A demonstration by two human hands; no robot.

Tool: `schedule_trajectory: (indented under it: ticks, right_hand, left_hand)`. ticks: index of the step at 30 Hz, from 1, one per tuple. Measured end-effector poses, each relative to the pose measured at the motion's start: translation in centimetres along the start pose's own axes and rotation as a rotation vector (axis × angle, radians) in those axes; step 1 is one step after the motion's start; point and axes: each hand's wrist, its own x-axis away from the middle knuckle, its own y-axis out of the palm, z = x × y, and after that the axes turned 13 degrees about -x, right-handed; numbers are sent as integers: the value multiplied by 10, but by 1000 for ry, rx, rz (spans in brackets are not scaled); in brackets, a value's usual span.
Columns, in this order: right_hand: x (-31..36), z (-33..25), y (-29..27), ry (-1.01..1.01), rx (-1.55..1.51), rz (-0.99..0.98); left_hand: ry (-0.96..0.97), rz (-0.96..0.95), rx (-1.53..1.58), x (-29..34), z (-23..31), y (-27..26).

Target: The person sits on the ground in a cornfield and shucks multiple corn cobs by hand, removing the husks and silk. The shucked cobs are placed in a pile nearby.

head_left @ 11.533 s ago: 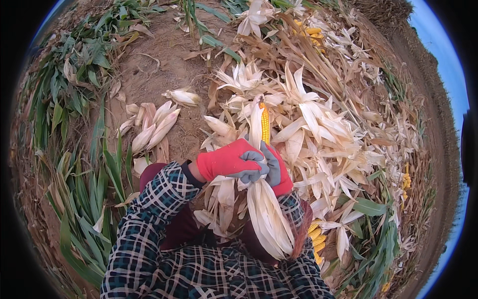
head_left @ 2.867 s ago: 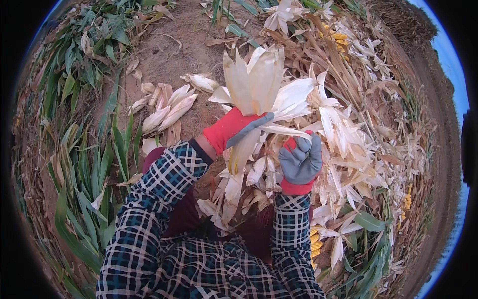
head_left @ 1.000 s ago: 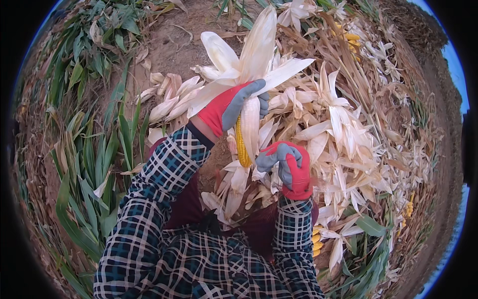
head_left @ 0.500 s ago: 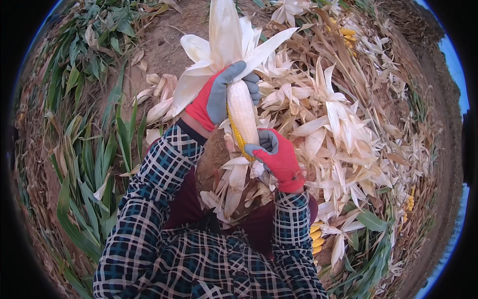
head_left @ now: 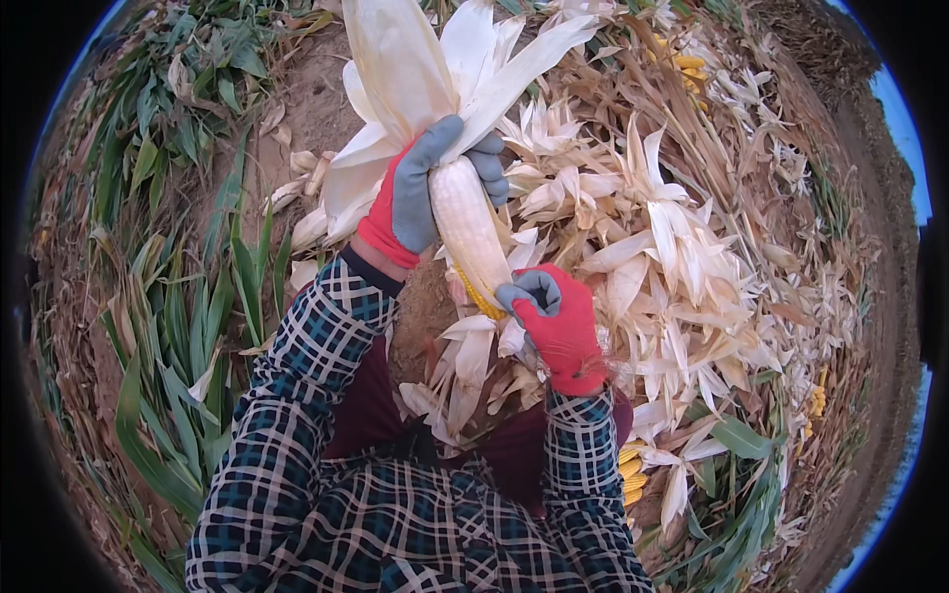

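My left hand (head_left: pixel 413 198), in a red and grey work glove, is closed around the base of a corn ear (head_left: pixel 481 296) in front of me. Beyond that grip, pale peeled husk leaves (head_left: pixel 400 64) fan out, away from my body. A thin whitish inner husk leaf (head_left: pixel 469 222) still lies over most of the ear, showing the rows beneath. Yellow kernels are bare near the tip. My right hand (head_left: pixel 560 321), gloved alike, pinches the end of this inner leaf between thumb and fingers at the ear's near end.
Dry husks (head_left: pixel 682 247) lie in a wide heap to the right. Yellow ears (head_left: pixel 631 472) show by my right forearm, and more ears (head_left: pixel 690 64) at the far right. Green corn leaves (head_left: pixel 178 366) cover the left side. Bare brown soil (head_left: pixel 321 84) shows at the far left.
The ear has tilted, its base shifting left with my left hand and the husk fan. Less yellow shows along its left edge. My right hand keeps its pinch and has moved slightly right.
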Motion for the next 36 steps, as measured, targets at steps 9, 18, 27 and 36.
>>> schedule_trajectory:
  ticks: [9,18,27,36]
  right_hand:
    - [0,1,-2,167,-539,-72]
    - [-12,13,-19,-223,-1449,-300]
    - [-30,3,-40,-368,-1497,-42]
    - [-10,10,-4,-163,-104,78]
  left_hand:
    - [-35,19,-45,-1,2,3]
    - [-315,-166,-423,13,-33,25]
    - [-478,-493,-470,17,-76,23]
    - [-172,321,-103,-13,-20,-7]
